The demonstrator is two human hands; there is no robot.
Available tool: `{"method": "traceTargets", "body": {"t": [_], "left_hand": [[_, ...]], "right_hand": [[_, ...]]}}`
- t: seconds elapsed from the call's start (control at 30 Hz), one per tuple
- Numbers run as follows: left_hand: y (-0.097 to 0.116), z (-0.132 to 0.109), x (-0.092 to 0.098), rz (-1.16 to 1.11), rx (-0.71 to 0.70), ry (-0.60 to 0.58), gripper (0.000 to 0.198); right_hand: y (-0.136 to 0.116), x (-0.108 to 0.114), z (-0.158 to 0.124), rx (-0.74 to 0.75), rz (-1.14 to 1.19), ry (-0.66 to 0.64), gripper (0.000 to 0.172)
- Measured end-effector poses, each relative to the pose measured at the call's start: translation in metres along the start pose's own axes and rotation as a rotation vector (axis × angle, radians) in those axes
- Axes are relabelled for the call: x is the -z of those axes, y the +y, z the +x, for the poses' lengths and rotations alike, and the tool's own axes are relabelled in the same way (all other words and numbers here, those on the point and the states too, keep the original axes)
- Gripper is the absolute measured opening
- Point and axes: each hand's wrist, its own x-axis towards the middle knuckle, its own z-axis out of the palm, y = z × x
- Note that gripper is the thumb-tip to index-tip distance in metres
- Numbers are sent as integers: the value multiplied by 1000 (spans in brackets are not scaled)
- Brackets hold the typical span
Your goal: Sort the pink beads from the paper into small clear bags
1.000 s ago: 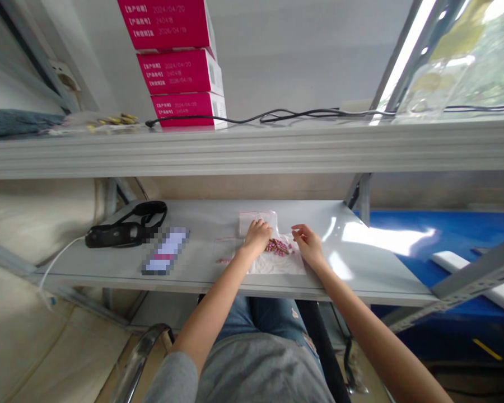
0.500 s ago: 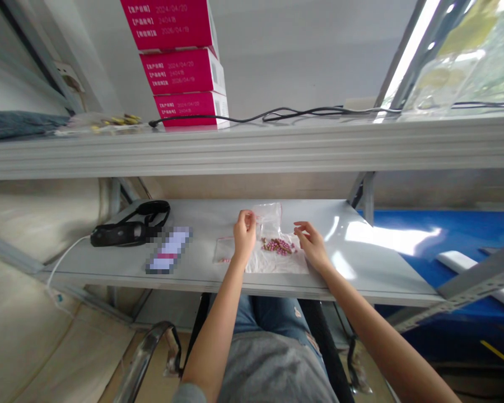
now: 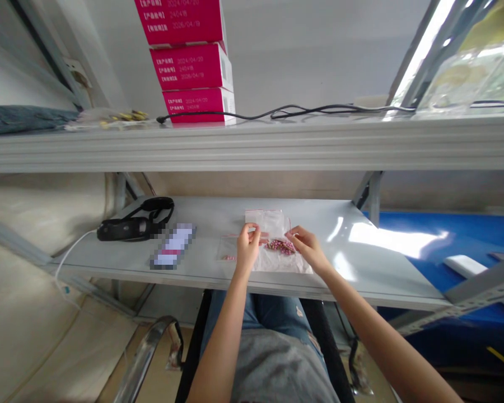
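Note:
A small clear zip bag point(image 3: 267, 222) with a red strip at its top is held up over the grey shelf point(image 3: 361, 263). My left hand point(image 3: 247, 249) pinches its left side. My right hand point(image 3: 304, 246) has its fingers closed at the bag's right side. Under the bag lies a heap of small pink and green pills point(image 3: 280, 246) on a white sheet point(image 3: 288, 263). Another clear bag point(image 3: 227, 249) lies flat just left of my left hand, with a few pink pills in it.
A black strapped device point(image 3: 135, 225) with a white cable and a blurred flat object point(image 3: 173, 253) lie at the shelf's left. Three magenta boxes point(image 3: 193, 61) and a black cable point(image 3: 302, 111) sit on the upper shelf. A blue surface point(image 3: 424, 235) is at right.
My left hand lifted the clear bag off the shelf and brought it over the pills. My right hand moved in and took its right side.

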Motion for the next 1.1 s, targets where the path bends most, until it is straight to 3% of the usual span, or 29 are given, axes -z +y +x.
{"method": "traceTargets", "body": {"t": [0.13,0.2,0.3,0.37,0.67,0.8,0.93,1.1], "left_hand": [[8,-10,8,468,-318,157,50],[18,-14,10,661,-473,70,62],[31,-17,8,791,-590,-161,63],[34,-16,6,822,-587,-229,58],[28,-14,9,828,-547,-286,50],[24,-14,11,819,-525,-301,50],[18,-15,13,778,-469,-318,50],[6,-19,14,721,-407,-342,47]], "right_hand": [[0,-4,0,-1,32,-39,31],[-1,-7,0,-12,48,-57,31],[-3,-11,-1,-1,26,-88,32],[-3,-12,-1,16,-7,-112,34],[-1,-14,-1,28,-65,-178,37],[-1,-2,2,34,-115,-184,37],[5,30,6,66,-465,-38,29],[14,56,7,6,-813,-212,23]]}}
